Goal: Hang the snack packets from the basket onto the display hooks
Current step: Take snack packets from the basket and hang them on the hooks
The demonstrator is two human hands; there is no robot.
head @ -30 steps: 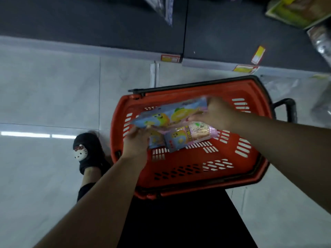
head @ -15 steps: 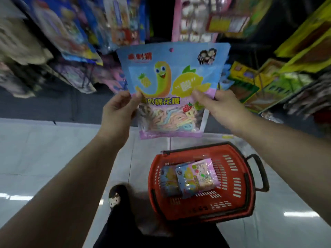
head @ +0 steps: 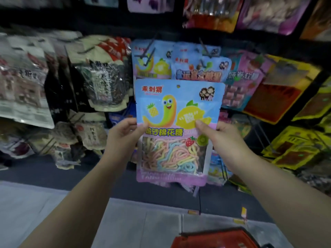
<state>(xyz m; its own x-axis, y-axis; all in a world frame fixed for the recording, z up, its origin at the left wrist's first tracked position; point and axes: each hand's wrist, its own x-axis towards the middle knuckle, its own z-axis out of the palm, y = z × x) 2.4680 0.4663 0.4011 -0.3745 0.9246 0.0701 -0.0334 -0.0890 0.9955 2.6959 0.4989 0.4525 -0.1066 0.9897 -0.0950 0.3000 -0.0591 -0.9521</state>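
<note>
— How's it held?

— Left hand (head: 123,138) and right hand (head: 222,140) pinch the snack packet (head: 176,129) by its side edges, upright, long axis vertical.

— And the hook?

— Its hang hole (head: 178,86) sits at the top, just below the matching hung packets (head: 152,63); their display hook (head: 146,54) lies above and beyond, about equally near either hand.

— Basket?

— Only the basket (head: 215,238) rim shows, below.
</note>
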